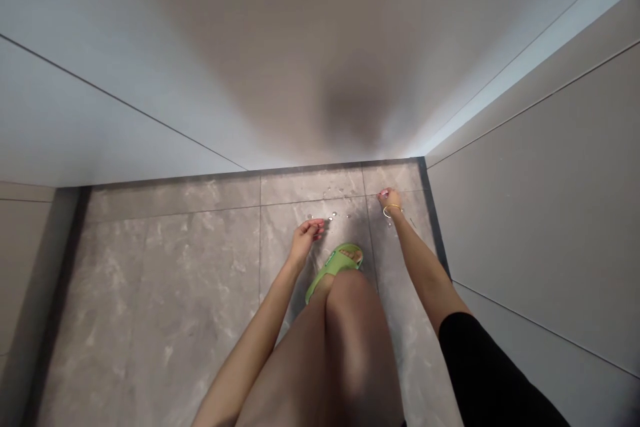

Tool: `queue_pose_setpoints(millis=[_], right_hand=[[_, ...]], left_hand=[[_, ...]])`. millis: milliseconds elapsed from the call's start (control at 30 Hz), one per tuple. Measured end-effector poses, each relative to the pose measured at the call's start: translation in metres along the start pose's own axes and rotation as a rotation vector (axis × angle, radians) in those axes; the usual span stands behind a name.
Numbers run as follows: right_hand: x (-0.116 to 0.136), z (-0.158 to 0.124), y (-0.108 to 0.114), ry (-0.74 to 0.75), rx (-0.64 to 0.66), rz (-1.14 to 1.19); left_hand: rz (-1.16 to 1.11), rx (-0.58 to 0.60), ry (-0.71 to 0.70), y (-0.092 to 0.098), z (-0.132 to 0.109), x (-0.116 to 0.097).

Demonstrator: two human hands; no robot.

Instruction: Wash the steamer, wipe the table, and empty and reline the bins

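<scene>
My left hand point(306, 239) is low over the grey tiled floor, its fingers loosely stretched to the right and apparently holding nothing. Just past its fingertips lie small shiny pieces point(334, 214), too small to name. My right hand point(391, 199), with a gold bangle point(392, 211) at the wrist, is down at the floor farther right. Its fingers are closed together, with a pinkish spot at their tips; what they hold, if anything, I cannot make out. Between the hands, a thin curved shiny strand point(334, 192) lies near the back panel.
A green slipper point(333, 267) on my foot stands on the floor point(190, 280) below my left hand. A tall pale panel point(280, 67) rises right behind the hands. Grey panels point(540, 193) close off the right side, with a dark strip along their base.
</scene>
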State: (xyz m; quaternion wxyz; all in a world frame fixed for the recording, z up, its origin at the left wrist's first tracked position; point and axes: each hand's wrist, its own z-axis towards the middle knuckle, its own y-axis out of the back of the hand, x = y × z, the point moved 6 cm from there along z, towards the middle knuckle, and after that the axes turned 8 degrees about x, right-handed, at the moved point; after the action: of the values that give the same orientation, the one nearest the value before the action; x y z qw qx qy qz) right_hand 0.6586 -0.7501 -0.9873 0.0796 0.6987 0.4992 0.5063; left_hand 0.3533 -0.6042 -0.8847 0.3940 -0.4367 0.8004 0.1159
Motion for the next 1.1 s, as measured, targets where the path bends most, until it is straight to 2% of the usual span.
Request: queue_pose_setpoints(millis=[100,167,233,333,400,467,567,633,667,733,867,933,1000,1100], right_hand=[[0.007,-0.015,0.008,0.011,-0.016,0.117],[0.018,-0.038,0.022,0.01,-0.026,0.184],[0.037,-0.071,0.044,0.004,-0.033,0.289],[0.084,-0.136,0.085,0.022,0.022,0.656],[0.134,-0.189,0.112,0.069,0.121,0.891],[0.195,-0.251,0.135,0.121,0.247,0.959],[0.293,-0.361,0.158,0.179,0.452,0.896],[0.356,-0.436,0.163,0.22,0.585,0.833],[0.385,-0.471,0.161,0.237,0.641,0.81],[0.442,-0.534,0.145,0.258,0.718,0.769],[0.551,-0.663,0.088,0.356,0.764,0.614],[0.606,-0.732,0.054,0.501,0.776,0.502],[0.66,-0.801,0.013,0.709,0.808,0.384],[0.731,-0.896,-0.069,1.052,0.862,0.169]], left_hand=[[-0.052,-0.043,0.016,0.002,-0.005,-0.005],[-0.093,-0.073,0.009,0.006,-0.019,-0.017],[-0.135,-0.096,-0.008,0.013,-0.044,-0.036],[-0.208,-0.133,-0.034,0.027,-0.098,-0.072],[-0.267,-0.153,-0.051,0.035,-0.143,-0.097],[-0.334,-0.178,-0.061,0.04,-0.199,-0.121],[-0.421,-0.258,-0.082,0.049,-0.307,-0.156],[-0.5,-0.314,-0.097,0.059,-0.384,-0.179],[-0.554,-0.33,-0.12,0.068,-0.42,-0.19],[-0.65,-0.371,-0.186,0.097,-0.488,-0.211],[-0.758,-0.516,-0.279,0.182,-0.614,-0.237],[-0.768,-0.615,-0.328,0.229,-0.669,-0.246],[-0.761,-0.712,-0.375,0.277,-0.713,-0.255],[-0.715,-0.832,-0.431,0.354,-0.76,-0.271]])
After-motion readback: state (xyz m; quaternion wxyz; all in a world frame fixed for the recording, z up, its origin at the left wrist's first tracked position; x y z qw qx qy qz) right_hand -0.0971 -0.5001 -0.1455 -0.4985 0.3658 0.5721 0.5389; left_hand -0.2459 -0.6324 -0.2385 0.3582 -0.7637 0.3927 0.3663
